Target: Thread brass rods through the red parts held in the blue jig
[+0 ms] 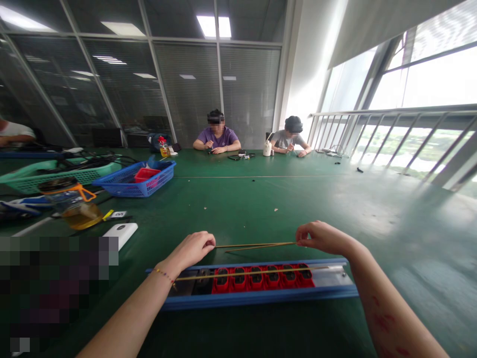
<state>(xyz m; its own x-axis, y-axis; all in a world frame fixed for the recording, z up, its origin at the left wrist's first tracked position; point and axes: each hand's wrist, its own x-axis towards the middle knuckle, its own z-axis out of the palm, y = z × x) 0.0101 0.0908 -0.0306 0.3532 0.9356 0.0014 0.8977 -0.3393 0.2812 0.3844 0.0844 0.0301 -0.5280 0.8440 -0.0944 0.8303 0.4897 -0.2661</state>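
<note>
Two thin, straight, yellowish-brown sticks (257,244) are stretched between the hands, just beyond the far rim of a long, blue-walled tray (261,299) with a silvery floor. By the left hand (200,245), thumb and fingertips are brought together on the left end of the farther stick; the nearer stick's left end lies free, just short of that grip. At the right hand (311,235), the sticks converge under the fingertips, which are closed there; whether both are pinched cannot be told. A third yellowish-brown stick (253,273) is laid lengthwise over a row of red, black-centred square boxes (239,287) in the tray. The tray is set on the green, glossy surface (231,211), well apart from its far edge, where two seated people are seen. Toward the surface's left side, a blue, perforated plastic basket (121,190) is placed beside a clear jar of amber liquid (82,214).
</note>
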